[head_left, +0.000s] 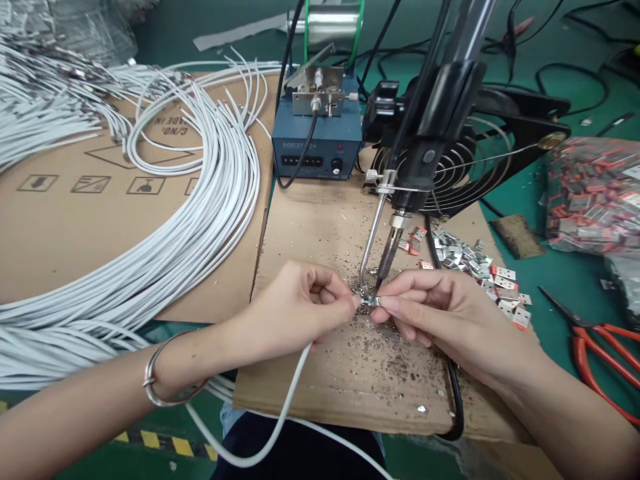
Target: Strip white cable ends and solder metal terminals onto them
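Observation:
My left hand [320, 303] pinches the end of a white cable [295, 380], which loops down below the board. Between the thumb and fingers of my right hand [425, 303] is a small metal USB connector [375, 301]. The cable end and the connector meet under the tip of a soldering iron [390, 257], held in a stand above. A thin bent metal solder feed tube [370, 250] comes down beside the iron's tip. Whether the tip touches the connector I cannot tell.
A blue solder feeder [317, 143] with a solder spool [334, 25] stands behind. Loose metal connector parts [463, 257] lie right, near a black fan [445, 167], a bag of connectors [595, 200] and red-handled pliers [595, 340]. Bundled white cables [220, 207] cover the left cardboard.

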Action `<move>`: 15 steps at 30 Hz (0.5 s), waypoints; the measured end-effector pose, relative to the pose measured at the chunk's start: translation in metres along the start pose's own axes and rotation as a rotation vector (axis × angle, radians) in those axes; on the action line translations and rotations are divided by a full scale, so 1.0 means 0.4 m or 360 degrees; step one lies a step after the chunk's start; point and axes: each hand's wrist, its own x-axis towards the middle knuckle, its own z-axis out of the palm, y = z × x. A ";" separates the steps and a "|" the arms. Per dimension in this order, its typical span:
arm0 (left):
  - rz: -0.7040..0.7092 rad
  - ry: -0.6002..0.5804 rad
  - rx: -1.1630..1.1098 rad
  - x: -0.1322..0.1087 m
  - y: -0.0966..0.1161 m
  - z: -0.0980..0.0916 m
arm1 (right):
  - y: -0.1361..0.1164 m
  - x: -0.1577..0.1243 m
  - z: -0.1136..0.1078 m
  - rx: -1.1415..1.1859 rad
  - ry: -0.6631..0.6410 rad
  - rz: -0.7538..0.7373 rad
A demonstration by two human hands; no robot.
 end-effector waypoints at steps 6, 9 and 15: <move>0.0021 0.0001 -0.0024 -0.002 -0.004 0.002 | 0.000 0.001 0.002 -0.0005 0.0015 -0.0010; 0.0011 -0.0009 -0.0025 -0.003 -0.004 0.001 | 0.002 -0.001 0.001 0.0000 0.0000 -0.0014; -0.0009 -0.0011 -0.0052 -0.001 0.001 0.000 | 0.006 -0.003 -0.003 0.0003 -0.0011 -0.0037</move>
